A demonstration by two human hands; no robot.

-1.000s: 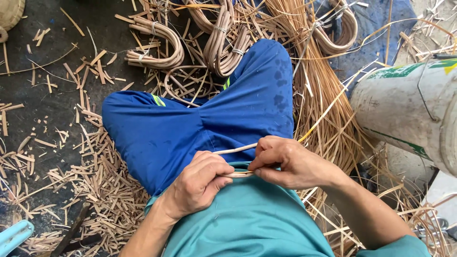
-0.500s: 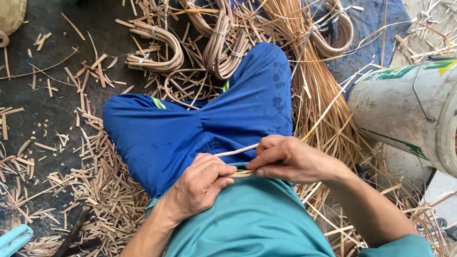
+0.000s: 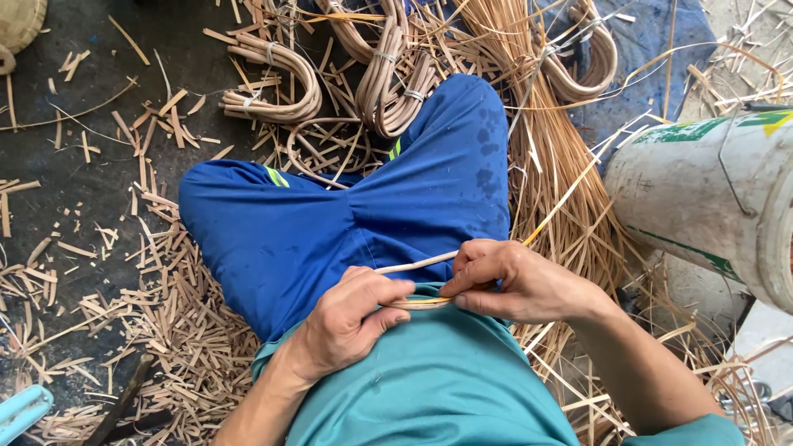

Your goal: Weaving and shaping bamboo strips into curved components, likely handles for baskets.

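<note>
Both hands, left hand (image 3: 351, 318) and right hand (image 3: 516, 281), have their fingers clamped on a thin pale rattan strip (image 3: 413, 264) held over the lap of the blue trousers (image 3: 330, 223). Bent rattan hoops (image 3: 273, 78) lie far left, loose cane strands (image 3: 553, 173) run along the right, and a white plastic bucket (image 3: 702, 198) lies at right.

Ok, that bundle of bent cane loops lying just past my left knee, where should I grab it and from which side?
Take the U-shaped cane bundle at its rounded bend, on the right end, coming from above. There the canes lie close together and curve as one, with a pale tie near it. The open ends on the left splay apart, so a grip there would probably catch only a few.
</note>
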